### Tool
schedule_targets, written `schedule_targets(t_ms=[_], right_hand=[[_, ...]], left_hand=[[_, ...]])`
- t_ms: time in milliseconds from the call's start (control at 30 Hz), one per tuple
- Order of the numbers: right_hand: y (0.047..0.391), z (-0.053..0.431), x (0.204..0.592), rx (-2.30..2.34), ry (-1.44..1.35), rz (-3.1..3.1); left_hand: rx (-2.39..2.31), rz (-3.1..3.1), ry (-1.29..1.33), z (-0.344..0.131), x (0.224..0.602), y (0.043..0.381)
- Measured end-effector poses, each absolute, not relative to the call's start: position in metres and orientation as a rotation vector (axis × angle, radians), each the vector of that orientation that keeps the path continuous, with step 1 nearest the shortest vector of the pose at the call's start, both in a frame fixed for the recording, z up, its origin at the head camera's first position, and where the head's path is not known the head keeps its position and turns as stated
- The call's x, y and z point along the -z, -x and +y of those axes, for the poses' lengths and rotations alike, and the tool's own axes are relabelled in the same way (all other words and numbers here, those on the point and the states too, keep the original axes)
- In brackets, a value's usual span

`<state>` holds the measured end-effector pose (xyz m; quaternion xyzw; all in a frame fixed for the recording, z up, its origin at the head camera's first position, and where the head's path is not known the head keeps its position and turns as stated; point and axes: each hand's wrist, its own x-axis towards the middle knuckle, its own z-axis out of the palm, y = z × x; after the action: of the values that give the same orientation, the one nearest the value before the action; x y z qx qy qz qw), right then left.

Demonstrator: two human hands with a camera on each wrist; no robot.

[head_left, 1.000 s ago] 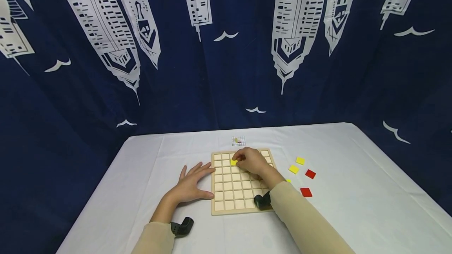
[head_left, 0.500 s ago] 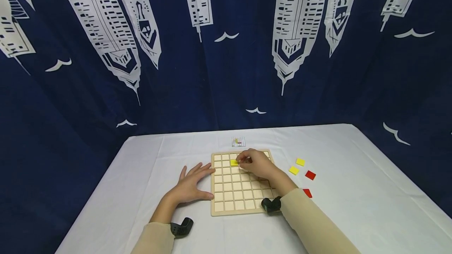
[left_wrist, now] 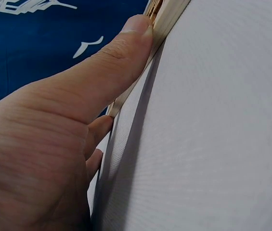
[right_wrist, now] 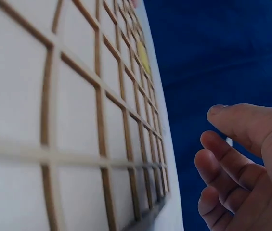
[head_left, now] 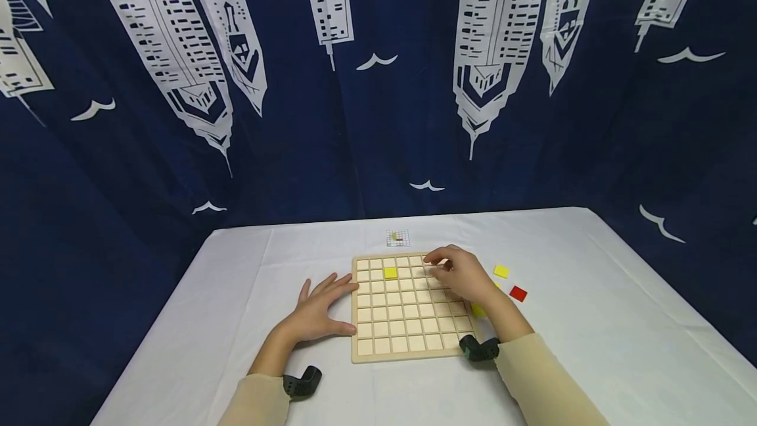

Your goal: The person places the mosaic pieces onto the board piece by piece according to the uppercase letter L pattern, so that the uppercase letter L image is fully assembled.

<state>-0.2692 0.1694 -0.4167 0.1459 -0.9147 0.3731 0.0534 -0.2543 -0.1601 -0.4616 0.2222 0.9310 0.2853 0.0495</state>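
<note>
A square wooden grid board lies on the white table. One yellow square tile sits in a cell of its second row from the back. My left hand is spread along the board's left edge; in the left wrist view the thumb and fingertips touch that edge. Over the board's back right part hovers my right hand, its fingers loosely bent and nothing between them. In the right wrist view the right hand shows apart from the board, with a gap between thumb and fingers.
Right of the board lie loose tiles: a yellow tile, a red tile and another yellow tile partly behind the right wrist. A small printed grid card lies behind the board. A dark blue patterned curtain hangs beyond the table.
My right hand has let go of the yellow tile, which stays in its cell, and has moved right across the board. The left hand has stayed at the edge.
</note>
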Motion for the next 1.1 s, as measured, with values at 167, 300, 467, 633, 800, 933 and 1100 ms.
schedule_targets(t_ms=[167,300,467,633,800,933,1100], right_hand=[[0.265,0.183,0.412,-1.112,-0.335,-2.771],[0.262,0.195,0.409,-1.097,-0.277,-2.748],[0.261,0.210,0.408,-1.052,-0.209,-2.742],[0.261,0.226,0.408,-1.025,-0.137,-2.753],[0.262,0.242,0.411,-0.987,-0.071,-2.766],[0.260,0.253,0.416,-0.965,-0.017,-2.797],[0.260,0.263,0.423,-0.965,0.065,-2.851]], left_hand=[[-0.870,2.834,-0.674,-0.161,0.460,0.253],[-0.864,2.834,-0.679,-0.161,0.459,0.253],[-0.867,2.834,-0.689,-0.161,0.459,0.254],[-0.863,2.839,-0.683,-0.161,0.461,0.255],[-0.872,2.849,-0.681,-0.161,0.464,0.257],[-0.869,2.848,-0.671,-0.160,0.466,0.257],[-0.867,2.849,-0.663,-0.161,0.466,0.257]])
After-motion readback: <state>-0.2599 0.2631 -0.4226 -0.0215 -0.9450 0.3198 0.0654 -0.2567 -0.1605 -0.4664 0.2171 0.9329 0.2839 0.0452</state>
